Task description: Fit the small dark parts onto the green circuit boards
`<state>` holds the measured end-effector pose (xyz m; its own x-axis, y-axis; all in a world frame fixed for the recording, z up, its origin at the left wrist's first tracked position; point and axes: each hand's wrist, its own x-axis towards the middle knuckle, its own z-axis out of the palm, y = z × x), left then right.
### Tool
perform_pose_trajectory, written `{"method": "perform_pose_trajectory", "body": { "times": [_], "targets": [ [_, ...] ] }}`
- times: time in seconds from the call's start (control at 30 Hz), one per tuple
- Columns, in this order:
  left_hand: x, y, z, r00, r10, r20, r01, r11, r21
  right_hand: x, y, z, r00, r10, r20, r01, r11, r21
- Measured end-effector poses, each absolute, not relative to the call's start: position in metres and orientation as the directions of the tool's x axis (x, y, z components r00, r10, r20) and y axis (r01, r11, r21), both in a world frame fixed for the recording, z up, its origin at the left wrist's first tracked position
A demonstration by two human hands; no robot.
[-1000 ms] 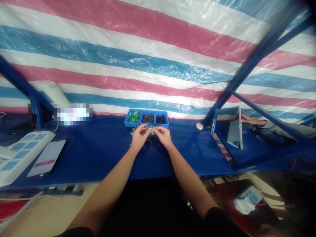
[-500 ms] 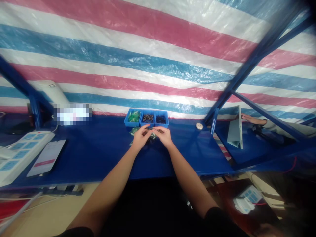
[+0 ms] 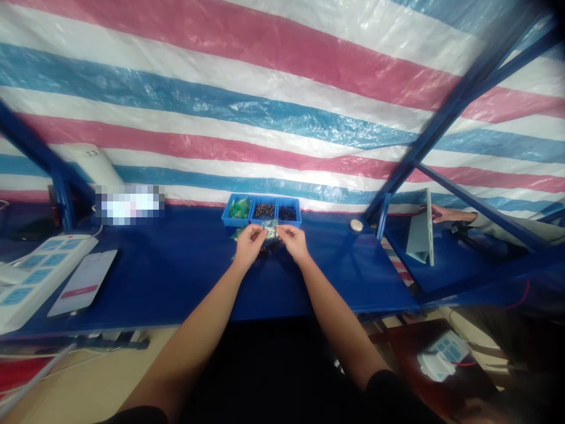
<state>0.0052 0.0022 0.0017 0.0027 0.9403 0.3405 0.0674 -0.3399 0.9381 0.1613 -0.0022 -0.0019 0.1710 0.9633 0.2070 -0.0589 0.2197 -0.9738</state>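
Note:
Between my two hands a small clear plastic bag (image 3: 269, 228) is stretched out, above the blue table (image 3: 176, 265). My left hand (image 3: 249, 244) pinches its left side, and my right hand (image 3: 293, 241) pinches its right side. Just behind my hands stand three joined blue bins: the left bin (image 3: 233, 222) holds green pieces, the middle one (image 3: 263, 222) small brownish pieces, and the right one (image 3: 290, 224) dark pieces. Dark pieces and greenish bags lie partly hidden under and beside my hands.
To the left lie a phone (image 3: 83, 281) and a white power strip (image 3: 37, 274). A small round object (image 3: 356, 225) sits at the right near the blue frame (image 3: 383, 217). Beyond it, another person's hand (image 3: 448, 214) touches an upright tablet (image 3: 429, 227).
The small bag now shows flat between my fingertips, where it was mostly hidden before. My fingers have shifted slightly apart. The other person's hand has moved a little.

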Motion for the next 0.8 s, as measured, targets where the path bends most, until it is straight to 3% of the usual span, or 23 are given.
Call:
{"method": "perform_pose_trajectory", "body": {
  "times": [0.2,0.43,0.8],
  "targets": [
    [0.0026,-0.0008,0.0053,-0.056,0.895,0.442,0.266,-0.413,0.871,0.1617,-0.0016,-0.0029,0.221,0.935,0.278,-0.009,0.287,-0.958],
    [0.0026,-0.0015,0.0046,-0.016,0.932,0.363,0.113,-0.359,0.927,0.1605,-0.0022,0.0006,0.169,0.963,0.211,-0.137,0.235,-0.962],
    [0.0036,-0.0009,0.0012,-0.009,0.925,0.379,0.196,-0.37,0.908,0.1604,-0.0061,0.0005,0.146,0.948,0.282,-0.067,0.294,-0.954]
  ]
}}
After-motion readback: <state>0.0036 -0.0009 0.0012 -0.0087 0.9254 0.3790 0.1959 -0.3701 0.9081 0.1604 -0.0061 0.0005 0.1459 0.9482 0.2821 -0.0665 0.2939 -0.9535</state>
